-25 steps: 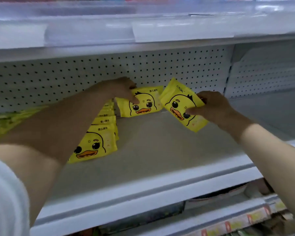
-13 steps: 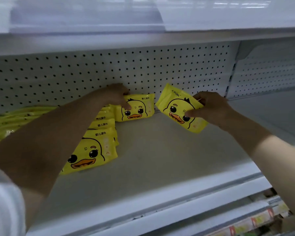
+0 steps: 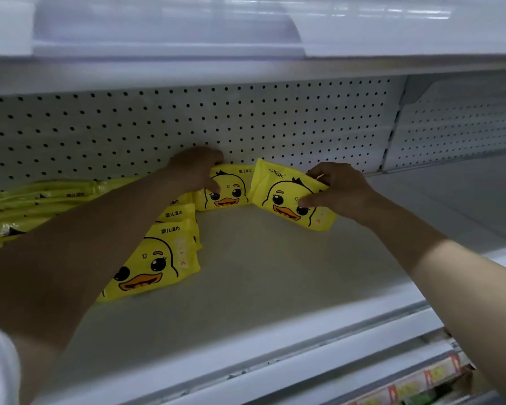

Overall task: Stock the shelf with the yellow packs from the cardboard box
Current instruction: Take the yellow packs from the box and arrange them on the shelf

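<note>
Two yellow duck-face packs stand at the back of the white shelf (image 3: 275,273), against the pegboard. My left hand (image 3: 195,169) grips the left pack (image 3: 231,190) by its upper left corner, thumb on its face. My right hand (image 3: 338,188) pinches the right pack (image 3: 281,197) at its right end, holding it tilted, its left edge next to the first pack. A row of more yellow packs (image 3: 158,258) runs from the front toward the back, partly behind my left forearm. The cardboard box is out of view.
More yellow packs (image 3: 35,203) lie flat at the shelf's far left. The upper shelf (image 3: 246,42) overhangs close above. A divider bracket (image 3: 392,135) splits the pegboard on the right. A lower shelf with price tags (image 3: 421,381) shows at bottom right.
Both hands have pushed their packs further back toward the pegboard. The right pack has come closer to the left one and stands more upright.
</note>
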Demonstrator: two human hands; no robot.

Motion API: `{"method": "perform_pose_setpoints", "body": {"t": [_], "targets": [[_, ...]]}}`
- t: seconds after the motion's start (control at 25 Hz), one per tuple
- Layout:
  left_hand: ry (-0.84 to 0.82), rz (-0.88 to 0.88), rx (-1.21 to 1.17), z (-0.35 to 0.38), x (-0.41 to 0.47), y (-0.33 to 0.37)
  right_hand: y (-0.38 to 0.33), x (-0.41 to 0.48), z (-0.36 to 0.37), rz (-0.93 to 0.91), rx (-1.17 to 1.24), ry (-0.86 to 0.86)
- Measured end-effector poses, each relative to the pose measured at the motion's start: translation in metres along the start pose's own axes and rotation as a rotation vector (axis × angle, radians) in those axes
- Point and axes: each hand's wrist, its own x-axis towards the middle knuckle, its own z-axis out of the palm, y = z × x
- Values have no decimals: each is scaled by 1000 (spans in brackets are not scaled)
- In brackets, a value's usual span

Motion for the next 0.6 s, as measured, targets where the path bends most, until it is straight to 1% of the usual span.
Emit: {"method": "perform_pose_setpoints", "body": {"t": [0.12,0.2,0.28,0.36,0.4,0.44,0.48,0.56,0.6], "targets": [[70,31,138,4,-2,2,-3,3,5,-12,-9,-11],[102,43,133,4,-3,3,-5,6,9,-25,-20,-35],[170,40,0,-2,-4,4,-9,11,12,-48,-39,-60],[237,75,-229,-14,-7,13,-13,17,16,-64,-45,-81],[235,109,-329,-21,-8,19,-16,22,20,-74,-44,-98],[193,136,-392,-28,-11,25,-19,26,24,-85,-47,-116],[118,152,-412,-34,-14,30,-23,31,29,-100,-54,-135],[-39,145,-334,-36,-17,35,-31,41,40,-139,-77,-174],[-77,131,-263,-34,-17,34,-35,46,45,-162,-87,-193]]}}
